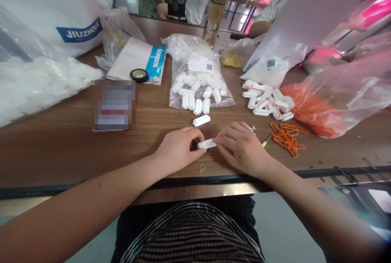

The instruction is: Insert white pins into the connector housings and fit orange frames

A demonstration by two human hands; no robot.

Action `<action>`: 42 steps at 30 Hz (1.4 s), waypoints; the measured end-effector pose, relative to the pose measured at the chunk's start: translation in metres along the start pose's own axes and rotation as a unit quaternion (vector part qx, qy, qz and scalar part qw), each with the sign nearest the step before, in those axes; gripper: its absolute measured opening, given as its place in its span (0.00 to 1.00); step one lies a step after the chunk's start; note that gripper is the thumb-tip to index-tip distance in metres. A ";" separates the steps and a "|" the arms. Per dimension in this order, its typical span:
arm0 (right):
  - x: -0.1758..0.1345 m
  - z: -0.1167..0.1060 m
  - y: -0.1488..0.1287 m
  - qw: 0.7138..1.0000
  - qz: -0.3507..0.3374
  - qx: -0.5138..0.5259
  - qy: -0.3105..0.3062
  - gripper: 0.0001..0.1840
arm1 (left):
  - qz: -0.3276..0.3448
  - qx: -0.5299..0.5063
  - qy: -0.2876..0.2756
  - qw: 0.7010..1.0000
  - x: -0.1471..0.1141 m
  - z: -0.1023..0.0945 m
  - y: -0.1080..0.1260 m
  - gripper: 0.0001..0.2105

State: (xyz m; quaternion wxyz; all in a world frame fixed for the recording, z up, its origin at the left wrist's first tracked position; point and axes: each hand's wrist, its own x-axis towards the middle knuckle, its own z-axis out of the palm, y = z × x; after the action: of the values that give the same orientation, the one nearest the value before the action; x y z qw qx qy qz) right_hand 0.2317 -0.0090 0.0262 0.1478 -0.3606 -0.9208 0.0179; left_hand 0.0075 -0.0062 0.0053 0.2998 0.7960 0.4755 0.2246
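Tabletop (159, 112) is crowded along the back and at both sides. Near its front edge, the left hand (180, 149) pinches the left end of a white piece (207, 144) between thumb and fingers, while the bunched fingers of the right hand (244, 149) close on the other end and cover it. Just beyond lies a loose white block (202, 120), with more like it spilling from a labelled clear bag (198, 53). Tiny white bits (252, 128) and a green-handled tool (264, 143) sit close by the right hand, which may hide part of the tool. Past them come orange frames (287, 140), a heap of white pieces with orange strips (265, 99) and a bag of orange parts (336, 91), which touches or nearly touches that heap. To the left, a blurred-out phone-like object (113, 108) lies below a black tape roll (139, 75) on a notebook (128, 57). A bulky white-filled bag (45, 87) fills the left edge, and a bottle (215, 18) stands at the back
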 end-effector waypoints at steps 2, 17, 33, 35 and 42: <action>0.000 0.002 -0.006 0.999 -0.017 -0.042 0.000 0.12 | 0.004 0.000 0.002 1.000 0.000 0.000 0.000 0.04; -0.028 -0.029 0.104 0.946 0.306 0.103 -0.014 0.12 | -0.002 0.012 -0.009 1.000 0.001 -0.003 0.001 0.04; -0.043 -0.034 0.136 0.946 0.295 0.092 -0.100 0.12 | -0.007 0.009 -0.014 1.000 0.002 -0.002 0.000 0.04; -0.041 -0.037 0.125 0.946 0.300 0.074 -0.103 0.13 | -0.004 0.011 -0.012 1.000 0.002 -0.002 0.000 0.04; -0.044 -0.034 0.115 0.936 0.338 0.040 -0.089 0.11 | -0.009 0.011 -0.012 1.000 0.002 -0.003 0.001 0.05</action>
State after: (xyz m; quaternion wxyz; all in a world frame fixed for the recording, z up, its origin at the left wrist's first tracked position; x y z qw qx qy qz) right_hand 0.3480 0.0442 0.0307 0.0648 -0.6410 -0.7526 0.1359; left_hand 0.0073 -0.0038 0.0079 0.2985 0.7976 0.4816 0.2068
